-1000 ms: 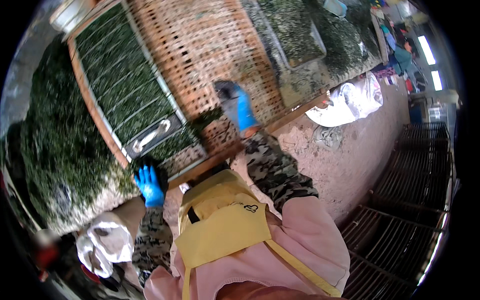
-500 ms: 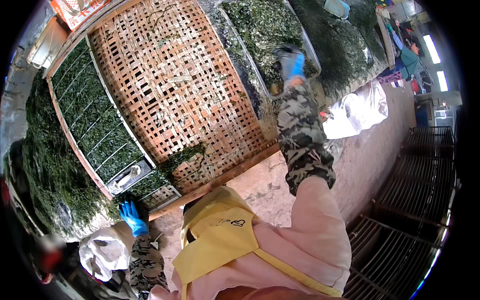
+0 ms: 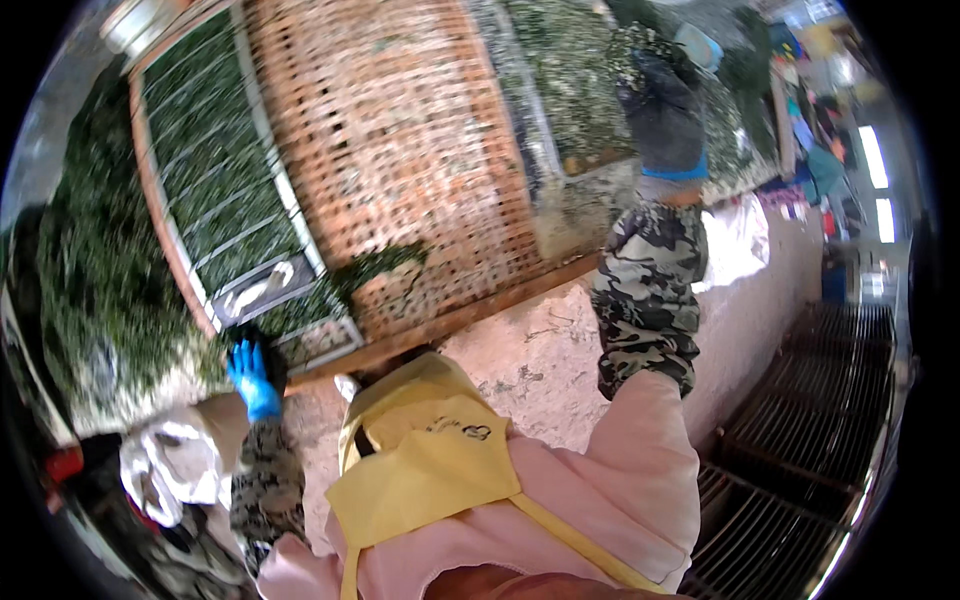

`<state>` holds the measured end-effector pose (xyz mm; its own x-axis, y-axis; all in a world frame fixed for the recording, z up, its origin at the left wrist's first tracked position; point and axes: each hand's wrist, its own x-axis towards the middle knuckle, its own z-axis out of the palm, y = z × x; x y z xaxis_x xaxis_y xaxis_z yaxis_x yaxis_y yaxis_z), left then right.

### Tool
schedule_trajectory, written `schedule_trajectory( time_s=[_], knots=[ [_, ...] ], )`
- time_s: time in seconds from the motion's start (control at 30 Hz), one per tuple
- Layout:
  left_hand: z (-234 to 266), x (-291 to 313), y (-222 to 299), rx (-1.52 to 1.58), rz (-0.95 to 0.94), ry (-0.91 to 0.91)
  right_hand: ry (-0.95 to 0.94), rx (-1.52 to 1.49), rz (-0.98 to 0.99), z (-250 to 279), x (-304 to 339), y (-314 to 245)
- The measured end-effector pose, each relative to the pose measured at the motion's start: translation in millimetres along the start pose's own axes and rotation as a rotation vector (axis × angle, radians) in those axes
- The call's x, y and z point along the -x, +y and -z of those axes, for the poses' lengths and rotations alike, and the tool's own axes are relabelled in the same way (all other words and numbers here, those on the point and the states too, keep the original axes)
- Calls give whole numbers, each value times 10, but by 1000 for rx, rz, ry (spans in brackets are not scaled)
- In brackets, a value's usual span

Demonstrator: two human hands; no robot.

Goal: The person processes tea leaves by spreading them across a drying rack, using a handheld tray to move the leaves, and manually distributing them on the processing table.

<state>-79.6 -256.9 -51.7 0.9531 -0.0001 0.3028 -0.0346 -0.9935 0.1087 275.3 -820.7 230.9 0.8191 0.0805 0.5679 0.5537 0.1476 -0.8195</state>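
Shifted right hand (image 3: 668,110) rightward across tray (image 3: 546,130); cannot tell whether closed on greens (image 3: 640,48) touching it. Left hand (image 3: 250,378) spread beside frame (image 3: 271,160). Likely light, soft, slippery greens, best scooped from beneath.

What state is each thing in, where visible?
White-barred wooden rectangular frame: filled with dark green matter
Brown woven mat: partly strewn with green
Clear rectangular plastic tray: contains green matter
Dark grey gloved right hand: arm outstretched, grip unclear
Blue gloved left hand: beside frame corner, grip unclear
White plastic bag: open
Yellow apron: worn
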Motion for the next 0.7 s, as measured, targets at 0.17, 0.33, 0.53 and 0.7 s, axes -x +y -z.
schedule_trajectory(
  time_s=[0.17,0.33,0.53,0.7],
  knots=[
    [69,38,-30,137,83,31,-311,-575,-299,-1693,462,-259],
    [-59,583,-17,217,33,155,-187,-290,-521,-3647,1486,-239],
    [347,957,212,486,43,160,-92,-464,-648,-4924,3024,1072],
    [364,1073,-32,515,34,143,-514,1202,105,-4725,3312,1338]
  ],
)
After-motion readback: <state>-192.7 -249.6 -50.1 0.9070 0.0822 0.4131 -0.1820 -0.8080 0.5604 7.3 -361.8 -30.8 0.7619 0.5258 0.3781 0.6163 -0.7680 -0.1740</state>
